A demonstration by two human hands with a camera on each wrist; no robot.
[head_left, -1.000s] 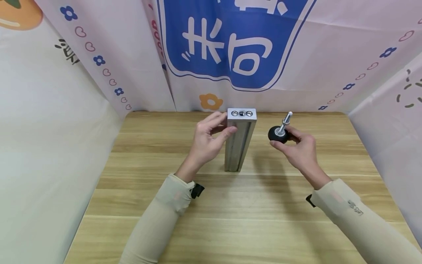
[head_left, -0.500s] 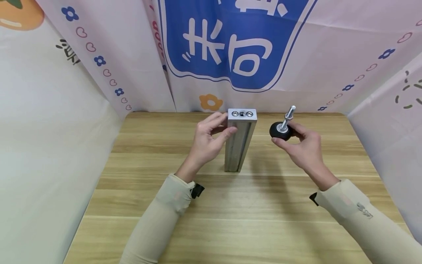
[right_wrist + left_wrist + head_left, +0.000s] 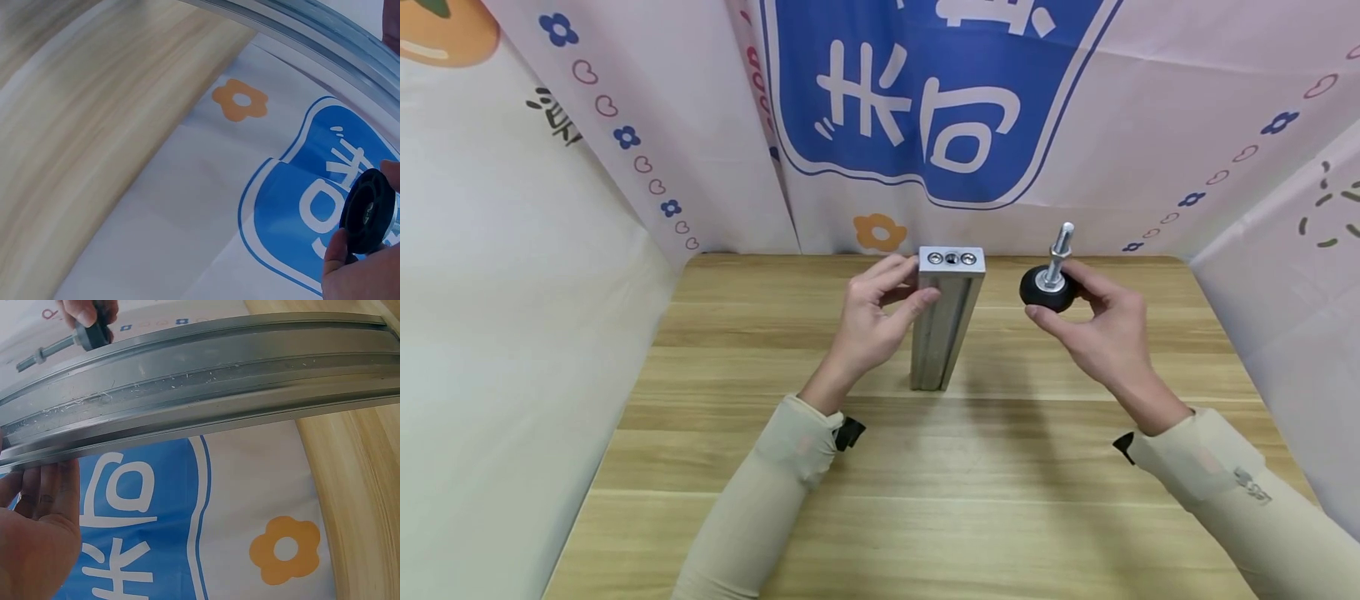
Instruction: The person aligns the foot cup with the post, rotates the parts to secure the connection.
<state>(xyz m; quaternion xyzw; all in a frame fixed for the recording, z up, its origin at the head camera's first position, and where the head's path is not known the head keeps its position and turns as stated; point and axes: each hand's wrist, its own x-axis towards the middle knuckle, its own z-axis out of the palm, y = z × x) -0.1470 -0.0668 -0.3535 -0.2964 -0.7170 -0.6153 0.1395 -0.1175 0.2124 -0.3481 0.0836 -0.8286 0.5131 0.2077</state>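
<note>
An aluminium extrusion profile [image 3: 938, 333] stands upright on the table, its top end plate [image 3: 952, 260] showing two screws and a threaded hole between them. My left hand [image 3: 872, 321] holds it near the top, thumb on the front face and fingers at the left side. To the right, my right hand [image 3: 1108, 333] pinches a levelling foot [image 3: 1043, 293] by its round black base, with the threaded stud [image 3: 1062, 242] and its nut pointing up. The foot is held apart from the profile. In the right wrist view, the underside of the black base [image 3: 362, 212] faces the camera.
The wood-grain table [image 3: 865, 517] ends just behind the profile. A printed fabric backdrop [image 3: 1045, 225] hangs along the back, and pale fabric walls [image 3: 512, 350] close both sides.
My right hand has shifted to the right with the levelling foot, and the stud has tipped more upright. My left hand and the profile have stayed in place.
</note>
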